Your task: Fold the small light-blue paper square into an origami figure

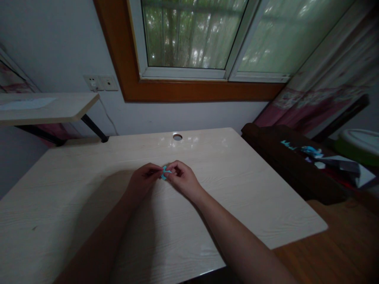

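Note:
Both my hands meet over the middle of a pale wooden desk [89,205]. Between them is a small light-blue folded piece [165,172], perhaps paper. My left hand [144,179] pinches its left side with curled fingers. My right hand [182,178] pinches its right side, fingers pressed together. Most of the blue piece is hidden by the fingers. Both forearms reach in from the bottom edge.
A round cable hole [177,137] sits near the desk's far edge. A side shelf [44,108] stands at the left below wall sockets [101,83]. Behind is a window [192,35]. A dark chest [293,161] with clutter and a curtain [325,86] stand at the right.

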Demonstrator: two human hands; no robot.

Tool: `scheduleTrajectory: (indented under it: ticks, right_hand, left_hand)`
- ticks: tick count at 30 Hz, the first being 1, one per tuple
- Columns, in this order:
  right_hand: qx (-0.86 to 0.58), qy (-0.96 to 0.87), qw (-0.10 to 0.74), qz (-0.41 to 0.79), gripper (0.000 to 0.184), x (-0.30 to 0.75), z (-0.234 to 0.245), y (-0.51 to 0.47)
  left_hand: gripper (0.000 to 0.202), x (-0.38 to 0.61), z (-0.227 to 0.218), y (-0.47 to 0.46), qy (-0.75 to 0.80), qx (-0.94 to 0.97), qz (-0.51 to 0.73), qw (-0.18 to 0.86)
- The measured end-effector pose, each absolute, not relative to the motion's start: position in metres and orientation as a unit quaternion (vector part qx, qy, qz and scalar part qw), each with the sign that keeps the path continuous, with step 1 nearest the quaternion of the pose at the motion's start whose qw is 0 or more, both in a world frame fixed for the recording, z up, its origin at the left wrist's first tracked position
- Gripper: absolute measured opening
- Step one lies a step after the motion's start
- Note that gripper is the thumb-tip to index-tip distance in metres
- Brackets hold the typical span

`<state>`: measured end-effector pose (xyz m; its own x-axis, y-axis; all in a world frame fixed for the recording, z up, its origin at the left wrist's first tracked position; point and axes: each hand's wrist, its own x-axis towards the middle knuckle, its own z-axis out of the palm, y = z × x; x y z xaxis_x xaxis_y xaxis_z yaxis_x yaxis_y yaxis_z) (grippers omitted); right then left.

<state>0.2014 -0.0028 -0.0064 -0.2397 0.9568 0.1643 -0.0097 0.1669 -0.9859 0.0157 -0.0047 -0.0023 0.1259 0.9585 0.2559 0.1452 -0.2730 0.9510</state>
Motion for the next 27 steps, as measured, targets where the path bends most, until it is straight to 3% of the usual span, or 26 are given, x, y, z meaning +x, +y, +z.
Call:
scheduleTrajectory:
  ticks: [27]
  right_hand:
    - [-0.378, -0.562, 0.488, 0.551, 0.021, 0.199, 0.002, -0.003]
  left_hand:
    - [0.017, 0.017, 0.004, -0.009, 0.427, 0.606, 0.501, 0.447]
